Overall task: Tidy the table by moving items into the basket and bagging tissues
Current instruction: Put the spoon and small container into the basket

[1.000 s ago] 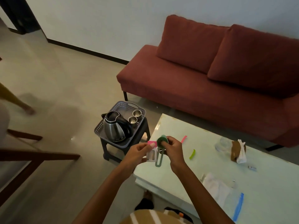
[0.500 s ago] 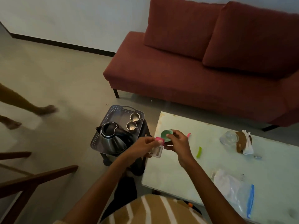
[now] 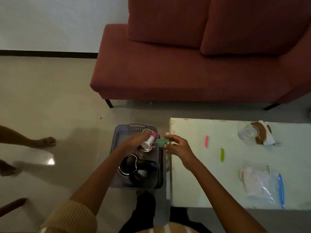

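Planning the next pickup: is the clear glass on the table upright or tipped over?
Tipped over. The clear glass appears to lie on its side on the table, next to the brown and white tissues.

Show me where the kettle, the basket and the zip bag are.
kettle point(image 3: 138, 171): head view, on its dark top beside the handle.
basket point(image 3: 134, 126): head view, on its far rim.
zip bag point(image 3: 262, 185): head view, on its clear middle.

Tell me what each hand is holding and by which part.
Left hand grips a white-and-pink scoop round its body, over the basket. Right hand pinches a green scoop by its right end.
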`<state>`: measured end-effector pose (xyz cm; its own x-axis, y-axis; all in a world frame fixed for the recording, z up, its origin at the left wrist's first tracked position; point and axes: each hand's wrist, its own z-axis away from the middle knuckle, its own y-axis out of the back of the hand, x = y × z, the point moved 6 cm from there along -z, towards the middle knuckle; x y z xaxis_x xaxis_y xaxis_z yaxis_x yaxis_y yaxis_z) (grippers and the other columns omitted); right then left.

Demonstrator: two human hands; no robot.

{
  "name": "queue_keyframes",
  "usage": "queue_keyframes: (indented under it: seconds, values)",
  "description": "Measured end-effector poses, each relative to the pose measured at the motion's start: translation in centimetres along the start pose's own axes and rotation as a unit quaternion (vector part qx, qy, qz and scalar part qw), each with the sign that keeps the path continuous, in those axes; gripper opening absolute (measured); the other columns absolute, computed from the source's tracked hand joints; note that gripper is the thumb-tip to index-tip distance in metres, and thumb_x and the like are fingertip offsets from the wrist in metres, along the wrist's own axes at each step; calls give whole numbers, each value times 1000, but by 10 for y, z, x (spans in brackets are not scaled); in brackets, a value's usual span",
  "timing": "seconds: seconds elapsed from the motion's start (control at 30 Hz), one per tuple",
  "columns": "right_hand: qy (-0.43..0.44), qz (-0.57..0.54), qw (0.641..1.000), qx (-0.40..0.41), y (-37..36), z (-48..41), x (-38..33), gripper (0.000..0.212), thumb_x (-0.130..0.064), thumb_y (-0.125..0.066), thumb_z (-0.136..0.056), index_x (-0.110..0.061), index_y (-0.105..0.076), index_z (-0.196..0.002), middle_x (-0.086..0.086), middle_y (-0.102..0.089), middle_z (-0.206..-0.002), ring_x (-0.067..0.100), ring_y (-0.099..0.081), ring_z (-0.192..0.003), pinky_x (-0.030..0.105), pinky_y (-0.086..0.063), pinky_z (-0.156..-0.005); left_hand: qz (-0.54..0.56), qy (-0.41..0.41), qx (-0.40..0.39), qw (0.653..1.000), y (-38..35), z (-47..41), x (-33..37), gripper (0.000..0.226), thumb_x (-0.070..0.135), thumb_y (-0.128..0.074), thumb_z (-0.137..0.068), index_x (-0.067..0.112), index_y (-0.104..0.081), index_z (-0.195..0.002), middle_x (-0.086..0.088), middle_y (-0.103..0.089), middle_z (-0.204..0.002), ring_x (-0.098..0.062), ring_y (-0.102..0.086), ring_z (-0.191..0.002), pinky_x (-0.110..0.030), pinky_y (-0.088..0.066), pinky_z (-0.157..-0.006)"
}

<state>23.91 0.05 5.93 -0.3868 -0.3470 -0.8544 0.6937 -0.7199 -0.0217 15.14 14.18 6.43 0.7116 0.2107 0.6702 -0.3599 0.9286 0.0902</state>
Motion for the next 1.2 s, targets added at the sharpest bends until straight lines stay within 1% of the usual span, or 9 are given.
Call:
queue_keyframes:
  seconds: [0.3,0.43,0.53,0.6,0.73,0.9,1.0,1.1,1.2]
  values:
    - [-81,-121,989,6,-59,-56,24,27,4,-62,-82,-2,-61,-108,12,-65,-100,21,-66,-85,24,-59,-66,141,96,-16,985,49,-51,-44,29,37,-38,-92,13,-49,-79,-9,-51,-71,-7,-43,-32,-11,-26,-31]
    - [-114,-119,986,36,-72,-76,35,8,-6,-65,-84,-10,-59,-89,10,-65,-87,19,-65,-70,24,-57,-57,157,105,17,982,68,-63,-56,31,38,-40,-93,14,-53,-77,-8,-56,-76,-12,-58,-50,-16,-41,-39]
    - [-109,-47,989,89,-72,-90,37,18,-18,-69,-82,-10,-54,-77,12,-64,-75,14,-62,-50,21,-52,-47,169,78,51,981,75,-69,-58,30,35,-38,-95,17,-52,-75,-5,-51,-69,-14,-50,-60,-25,-40,-54]
    - [-101,-20,989,101,-75,-100,37,25,-21,-69,-82,-9,-50,-73,14,-63,-68,10,-60,-38,21,-51,-41,204,80,61,974,78,-79,-66,30,35,-38,-94,18,-51,-74,-3,-47,-66,-13,-45,-59,-25,-41,-53]
    - [-135,-23,989,63,-90,-112,41,16,-16,-60,-89,-4,-56,-79,30,-64,-86,10,-61,-37,21,-53,-43,213,83,86,970,85,-90,-79,32,35,-37,-96,16,-51,-74,-4,-46,-66,-14,-43,-57,-22,-38,-46]
    - [-179,-32,983,27,-101,-118,51,26,-3,-49,-93,9,-53,-115,38,-60,-107,9,-62,-40,21,-54,-46,158,63,134,976,103,-96,-85,29,25,-46,-94,11,-55,-71,-9,-50,-66,-17,-47,-57,-23,-39,-48]
    - [-171,28,982,72,-93,-125,59,25,-3,-49,-92,5,-58,-114,17,-62,-77,14,-60,-47,21,-50,-47,74,27,173,982,124,-109,-91,36,38,-48,-88,5,-59,-78,-14,-55,-72,-23,-53,-65,-26,-45,-57]
    - [-161,50,982,89,-79,-130,71,18,-4,-49,-92,-6,-60,-105,10,-63,-80,16,-59,-58,23,-51,-54,-41,9,179,983,127,-132,-97,44,42,-46,-81,4,-54,-59,-16,-52,-63,-22,-49,-62,-27,-33,-53]
    - [-158,60,980,106,-61,-128,83,13,-3,-49,-92,-8,-59,-97,8,-62,-80,17,-60,-61,21,-51,-52,-53,4,150,987,112,-159,-109,42,37,-48,-80,14,-44,-45,0,-42,-40,-11,-41,-42,-23,-27,-47]
